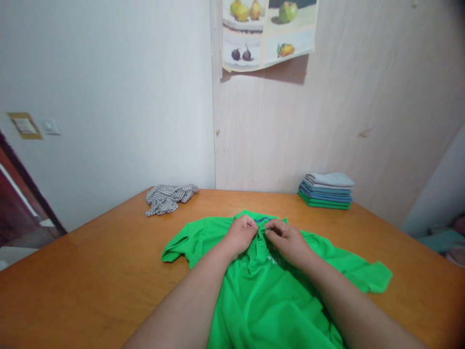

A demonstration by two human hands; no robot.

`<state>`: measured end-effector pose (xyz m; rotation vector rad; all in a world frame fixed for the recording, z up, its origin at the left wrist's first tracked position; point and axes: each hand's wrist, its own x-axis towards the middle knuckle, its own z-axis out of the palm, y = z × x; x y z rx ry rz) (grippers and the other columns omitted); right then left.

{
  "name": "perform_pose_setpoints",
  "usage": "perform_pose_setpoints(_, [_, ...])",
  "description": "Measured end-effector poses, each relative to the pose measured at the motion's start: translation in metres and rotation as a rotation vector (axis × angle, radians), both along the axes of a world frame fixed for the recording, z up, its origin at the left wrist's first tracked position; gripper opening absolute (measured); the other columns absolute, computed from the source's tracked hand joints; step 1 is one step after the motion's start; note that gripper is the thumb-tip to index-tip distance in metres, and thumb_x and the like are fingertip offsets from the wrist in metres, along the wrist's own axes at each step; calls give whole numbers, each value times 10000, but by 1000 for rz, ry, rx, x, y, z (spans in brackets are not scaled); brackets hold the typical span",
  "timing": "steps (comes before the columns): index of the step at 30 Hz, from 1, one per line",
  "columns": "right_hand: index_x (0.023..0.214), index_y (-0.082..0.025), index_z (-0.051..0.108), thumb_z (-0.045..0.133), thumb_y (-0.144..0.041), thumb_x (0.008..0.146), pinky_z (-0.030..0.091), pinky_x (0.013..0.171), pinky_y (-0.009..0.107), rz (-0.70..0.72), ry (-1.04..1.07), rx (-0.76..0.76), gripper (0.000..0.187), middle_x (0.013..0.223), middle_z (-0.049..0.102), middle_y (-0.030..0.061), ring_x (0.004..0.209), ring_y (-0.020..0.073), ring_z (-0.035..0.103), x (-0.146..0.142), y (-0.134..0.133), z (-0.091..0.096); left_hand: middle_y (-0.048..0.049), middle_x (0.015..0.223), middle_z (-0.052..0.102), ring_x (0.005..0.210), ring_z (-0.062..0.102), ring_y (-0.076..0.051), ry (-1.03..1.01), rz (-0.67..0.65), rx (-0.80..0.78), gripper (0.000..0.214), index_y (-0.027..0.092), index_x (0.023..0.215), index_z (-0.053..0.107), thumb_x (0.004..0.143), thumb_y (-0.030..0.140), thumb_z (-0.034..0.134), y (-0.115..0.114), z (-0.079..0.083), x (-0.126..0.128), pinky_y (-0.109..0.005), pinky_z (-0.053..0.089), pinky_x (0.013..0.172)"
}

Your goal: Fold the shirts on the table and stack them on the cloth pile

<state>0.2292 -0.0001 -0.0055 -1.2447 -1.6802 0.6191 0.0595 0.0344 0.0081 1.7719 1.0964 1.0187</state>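
A bright green polo shirt (261,300) lies front side up on the wooden table, its collar toward the wall and its short sleeves spread to both sides. My left hand (241,235) pinches the placket just below the collar from the left. From the right, my right hand (285,237) pinches the same placket, fingertips close to those of the left. A button (260,244) shows on the placket below my fingers. What exactly lies between the fingertips is too small to make out. Part of a pale chest print shows beside my right hand.
A crumpled striped cloth (169,198) lies at the table's back left. At the back right sits a stack of folded clothes (326,191) in grey, blue and green. The wooden table (90,271) meets the wall behind, where a fruit poster (267,34) hangs.
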Motion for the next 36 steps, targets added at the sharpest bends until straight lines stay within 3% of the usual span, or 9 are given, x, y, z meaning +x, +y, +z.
perform_pose_setpoints(7, [846,-205,628,562,-343,824,330,511,241,-52,-10,12,155,581,475,-61,541,121,440,-5,-2,4,47,658,518,636,465,-115,-5,-101,89,94,190,744,572,792,116,537,-6,7,0,-205,349,590])
perform_pose_setpoints(12, [886,-227,522,614,-352,764,311,469,232,-119,97,20,197,556,449,-92,492,119,423,-8,-1,5,45,665,501,638,459,-120,-6,-136,126,75,190,756,559,802,140,528,-10,11,-4,-216,356,602])
perform_pose_setpoints(16, [783,-234,503,621,-314,745,338,509,238,-187,17,122,147,597,468,-66,547,126,451,-10,-5,11,46,676,507,639,468,-120,-25,-129,118,59,194,763,557,800,159,527,-13,13,-3,-219,365,609])
perform_pose_setpoints(20, [722,-220,570,558,-286,786,364,564,256,-156,-97,150,93,625,538,-27,602,142,501,-10,-9,17,44,675,510,643,476,-122,-30,-117,115,54,198,740,556,783,168,540,-14,12,-3,-217,365,603])
perform_pose_setpoints(36, [702,-224,622,543,-204,781,355,594,247,-130,-167,175,113,670,595,-3,665,157,540,-12,-9,13,28,609,561,577,498,-115,-174,-123,-111,118,182,703,575,759,285,590,-20,17,-4,-213,379,558])
